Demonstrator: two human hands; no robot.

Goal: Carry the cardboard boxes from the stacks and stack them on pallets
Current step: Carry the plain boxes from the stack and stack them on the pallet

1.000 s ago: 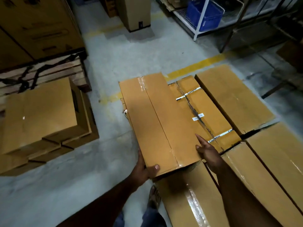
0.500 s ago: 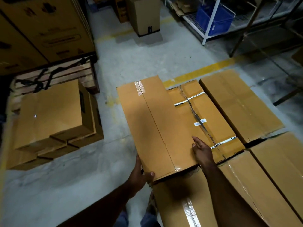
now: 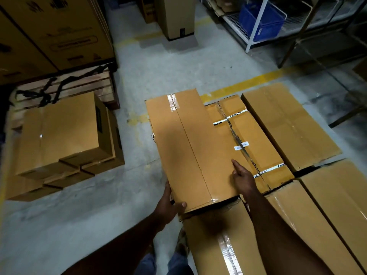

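Note:
A long brown cardboard box [image 3: 188, 147] lies on top of a layer of boxes, its near end raised over the box below. My left hand [image 3: 168, 205] grips its near left corner, thumb on the top face. My right hand [image 3: 243, 177] holds its right side, forefinger stretched along the edge. Beside it on the right lies a box with white Crompton tape [image 3: 252, 139]. More long boxes [image 3: 286, 124] fill the layer to the right and in front.
A low stack of brown boxes [image 3: 59, 139] stands on the floor at the left, in front of a wooden pallet [image 3: 65, 88] bearing large cartons. A tall box [image 3: 174, 16] stands far ahead. Shelving with a blue crate [image 3: 262, 18] lines the right. Grey concrete floor [image 3: 99, 215] lies between.
The view has tilted and shifted a little. My right hand slid slightly forward along the box's right side. The box stays held in both hands.

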